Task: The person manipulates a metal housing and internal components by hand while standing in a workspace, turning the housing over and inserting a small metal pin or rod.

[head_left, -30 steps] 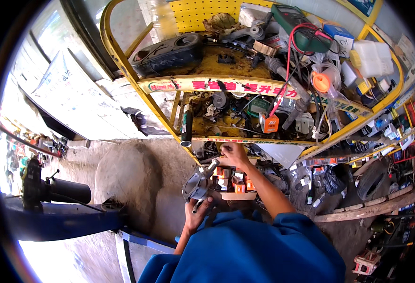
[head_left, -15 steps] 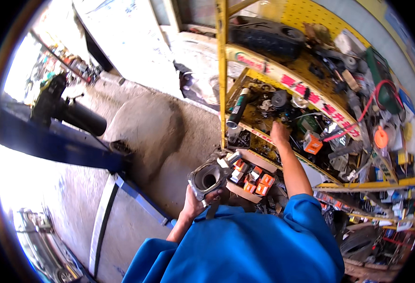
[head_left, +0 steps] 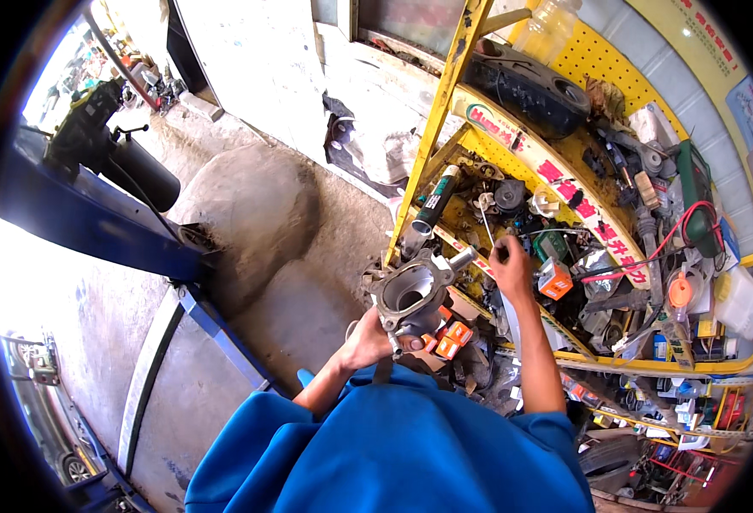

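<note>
My left hand (head_left: 371,342) holds a grey metal throttle body (head_left: 422,320) from below and its left side. Its wide round bore faces up, and a short pipe sticks out towards the shelf. Over the front edge of the yellow shelf (head_left: 438,229), my right hand (head_left: 510,263) is closed with a thin pale rod (head_left: 487,221) rising from its fingers. The rod's lower end is hidden in the hand, so I cannot tell its kind. Left of it, a black spray can (head_left: 435,202) leans on the shelf, and an orange-and-white box (head_left: 554,280) sits just right of the hand.
Small orange boxes (head_left: 455,335) lie below the throttle body. Loose parts, a green tool case (head_left: 697,201) and red cable crowd the shelf. A yellow upright post (head_left: 438,111) stands at its left end. A blue lift arm (head_left: 111,231) crosses the left side above the concrete floor.
My right hand has drawn back from among the shelf parts and now shows the thin rod. The throttle body in my left hand has come nearer to the shelf and right hand.
</note>
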`<state>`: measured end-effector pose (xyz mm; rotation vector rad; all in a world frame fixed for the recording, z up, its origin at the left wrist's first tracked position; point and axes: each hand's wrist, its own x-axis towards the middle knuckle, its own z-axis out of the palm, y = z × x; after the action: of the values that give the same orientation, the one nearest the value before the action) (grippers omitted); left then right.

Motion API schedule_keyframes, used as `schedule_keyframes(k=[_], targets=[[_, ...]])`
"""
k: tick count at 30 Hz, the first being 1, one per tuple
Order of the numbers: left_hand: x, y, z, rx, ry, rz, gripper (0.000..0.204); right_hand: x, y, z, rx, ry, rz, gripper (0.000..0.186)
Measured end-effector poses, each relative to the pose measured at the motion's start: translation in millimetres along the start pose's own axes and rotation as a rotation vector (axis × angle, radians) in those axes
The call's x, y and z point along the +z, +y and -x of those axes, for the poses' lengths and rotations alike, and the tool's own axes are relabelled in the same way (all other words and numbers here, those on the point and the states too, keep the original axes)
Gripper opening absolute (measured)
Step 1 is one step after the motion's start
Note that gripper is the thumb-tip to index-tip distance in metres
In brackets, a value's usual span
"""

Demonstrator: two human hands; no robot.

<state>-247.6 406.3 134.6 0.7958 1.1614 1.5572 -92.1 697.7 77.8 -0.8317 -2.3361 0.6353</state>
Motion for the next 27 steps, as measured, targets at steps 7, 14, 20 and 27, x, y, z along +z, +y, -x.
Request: schedule_keyframes(k=[7,14,20,27], targets=[[-3.8,9.6,-14.3,-0.169,-0.136,0.192,0.086,-74.3,-105.7,39.8,0.21,0.118,-0.47,0.021],[-4.4,9.4,-25.7,-0.076,-0.291,0.114,0.11,-138.0,-171.6,71.9,0.165,-0.033,-1.308,0.014],[0.7,2.0,-26.4,-0.01,-0.336,0.054,0.11,-151.9,-199.1,87.9,-0.021,-0.175,-1.66,0.031],[8.0,10.5,-21.7,-0.061,-0.387,0.239,0.115,-150.3,-235.2,76.5,-0.097,-0.08,-1.046,0.031]])
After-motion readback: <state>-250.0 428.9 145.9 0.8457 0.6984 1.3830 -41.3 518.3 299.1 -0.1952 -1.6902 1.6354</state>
